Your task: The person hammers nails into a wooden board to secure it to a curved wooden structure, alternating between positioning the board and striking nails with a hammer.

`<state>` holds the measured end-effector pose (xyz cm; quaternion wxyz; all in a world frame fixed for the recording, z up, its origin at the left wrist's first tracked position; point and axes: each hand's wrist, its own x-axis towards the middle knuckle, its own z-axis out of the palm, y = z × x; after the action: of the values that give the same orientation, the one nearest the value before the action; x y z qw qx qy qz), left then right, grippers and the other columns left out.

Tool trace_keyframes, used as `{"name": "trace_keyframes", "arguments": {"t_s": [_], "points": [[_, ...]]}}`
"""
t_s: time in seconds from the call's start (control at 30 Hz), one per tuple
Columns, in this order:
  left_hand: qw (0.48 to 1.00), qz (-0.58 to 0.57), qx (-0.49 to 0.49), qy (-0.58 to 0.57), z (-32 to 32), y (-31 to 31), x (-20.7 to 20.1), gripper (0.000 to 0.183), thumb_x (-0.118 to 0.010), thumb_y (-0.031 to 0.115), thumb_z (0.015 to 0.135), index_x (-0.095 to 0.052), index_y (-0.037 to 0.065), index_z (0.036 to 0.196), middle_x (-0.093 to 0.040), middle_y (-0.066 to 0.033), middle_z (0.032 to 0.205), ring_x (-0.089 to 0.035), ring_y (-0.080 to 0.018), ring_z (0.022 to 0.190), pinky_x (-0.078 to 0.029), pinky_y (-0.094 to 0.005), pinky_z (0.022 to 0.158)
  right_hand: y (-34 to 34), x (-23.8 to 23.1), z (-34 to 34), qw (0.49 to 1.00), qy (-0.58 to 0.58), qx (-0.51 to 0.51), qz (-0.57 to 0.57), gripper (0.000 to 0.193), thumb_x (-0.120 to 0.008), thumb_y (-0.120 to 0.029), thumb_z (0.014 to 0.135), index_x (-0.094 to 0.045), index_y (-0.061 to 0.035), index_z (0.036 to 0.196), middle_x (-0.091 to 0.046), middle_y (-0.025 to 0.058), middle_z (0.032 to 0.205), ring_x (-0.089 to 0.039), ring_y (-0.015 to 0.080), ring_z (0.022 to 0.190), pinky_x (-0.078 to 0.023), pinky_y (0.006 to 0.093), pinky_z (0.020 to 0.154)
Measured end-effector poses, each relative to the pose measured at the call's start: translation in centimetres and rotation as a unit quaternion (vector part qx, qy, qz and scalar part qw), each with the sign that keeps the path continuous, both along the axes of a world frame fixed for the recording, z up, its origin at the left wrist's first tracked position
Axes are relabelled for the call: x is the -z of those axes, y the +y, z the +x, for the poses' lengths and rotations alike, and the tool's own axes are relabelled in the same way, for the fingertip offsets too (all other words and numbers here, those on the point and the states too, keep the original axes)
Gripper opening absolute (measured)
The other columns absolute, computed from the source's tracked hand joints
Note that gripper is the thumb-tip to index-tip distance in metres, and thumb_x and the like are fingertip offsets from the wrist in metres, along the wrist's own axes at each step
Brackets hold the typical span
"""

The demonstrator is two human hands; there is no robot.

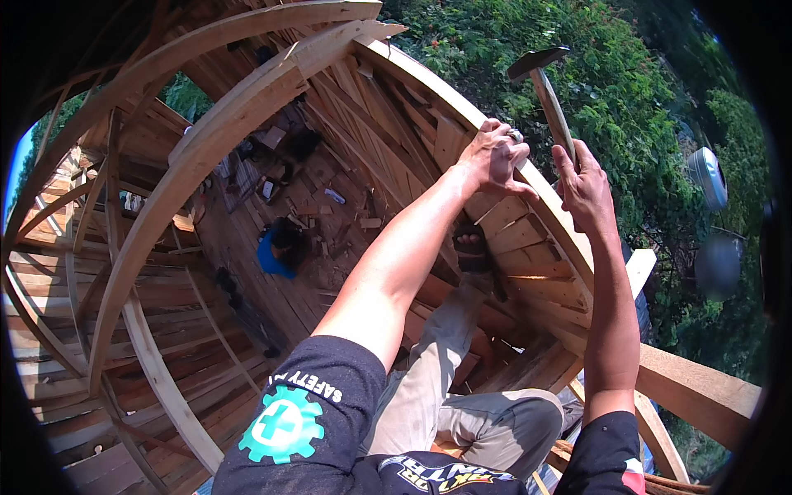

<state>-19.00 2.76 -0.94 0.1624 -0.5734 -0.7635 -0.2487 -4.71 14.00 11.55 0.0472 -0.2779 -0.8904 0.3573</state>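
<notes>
My right hand (pixel 584 186) is closed round the wooden handle of a hammer (pixel 551 103), its dark metal head raised above the outer side of the hull. My left hand (pixel 495 157) rests over the top edge of a long curved plank (pixel 429 82), its fingers bent and gripping it, with a ring on one finger. Whether a nail is pinched there cannot be made out. Below the plank, short boards (pixel 516 227) line the inner side. My sandalled foot (pixel 472 247) is braced against the woodwork beneath my left arm.
Large curved ribs (pixel 190 157) arch across the left. Far below, a person in blue (pixel 276 247) is on the plank floor (pixel 268 301) among wood scraps (pixel 363 221). A squared beam (pixel 701 392) juts out at the right. Green trees (pixel 610 74) stand beyond the hull.
</notes>
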Motion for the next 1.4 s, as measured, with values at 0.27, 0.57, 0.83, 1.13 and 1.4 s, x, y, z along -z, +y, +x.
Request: {"name": "trace_keyframes", "arguments": {"t_s": [0.27,0.57,0.83,1.13,1.4], "points": [[1.0,-0.002,-0.004,0.002,0.2,0.7,0.1,0.07,-0.072,0.072,0.059,-0.068,0.01,0.09,-0.068,-0.0085,0.091,-0.059,-0.0257,0.101,-0.034,-0.0428,0.101,0.0,2.1,0.4,0.994,0.046,-0.099,0.028,0.025,-0.06,-0.018,0.093,-0.054,-0.0041,0.113,-0.053,0.0018,0.071,-0.051,0.0077,0.057,-0.042,0.0265,0.051],[0.999,-0.04,-0.022,0.014,-0.1,2.1,2.3,0.072,-0.068,0.061,0.064,-0.063,0.016,0.119,-0.063,-0.0138,0.122,-0.052,-0.0336,0.121,-0.03,-0.052,0.11,-4.5,1.6,-6.2,0.982,0.093,-0.165,0.026,0.045,-0.055,-0.026,0.098,-0.045,-0.0203,0.141,-0.065,0.0233,0.118,-0.061,0.041,0.113,-0.048,0.0452,0.094],[1.0,-0.002,0.008,0.006,-1.4,2.5,6.3,0.063,-0.061,0.059,0.072,-0.053,0.014,0.115,-0.056,-0.0104,0.112,-0.049,-0.0312,0.114,-0.033,-0.0479,0.106,-7.7,3.2,-14.0,0.975,0.094,-0.184,0.077,0.049,-0.054,-0.024,0.099,-0.041,-0.0307,0.145,-0.065,0.0241,0.116,-0.062,0.042,0.11,-0.049,0.0481,0.09],[0.998,0.017,-0.005,0.054,-1.7,2.5,6.2,0.042,-0.06,0.047,0.078,-0.055,0.014,0.103,-0.054,-0.0079,0.102,-0.048,-0.0296,0.099,-0.036,-0.0442,0.099,-9.0,3.9,-17.8,0.97,0.121,-0.172,0.125,0.05,-0.052,-0.029,0.099,-0.039,-0.0336,0.146,-0.066,0.0223,0.116,-0.062,0.0425,0.108,-0.05,0.0492,0.09],[0.989,-0.113,0.045,-0.082,0.2,3.2,1.8,0.043,-0.055,0.045,0.087,-0.059,0.018,0.121,-0.064,-0.007,0.115,-0.051,-0.0259,0.116,-0.036,-0.0388,0.104,-7.4,0.8,-16.6,0.941,0.293,-0.114,0.126,0.046,-0.054,-0.026,0.097,-0.043,-0.03,0.142,-0.068,0.0259,0.103,-0.064,0.0459,0.099,-0.052,0.0508,0.082]]}}
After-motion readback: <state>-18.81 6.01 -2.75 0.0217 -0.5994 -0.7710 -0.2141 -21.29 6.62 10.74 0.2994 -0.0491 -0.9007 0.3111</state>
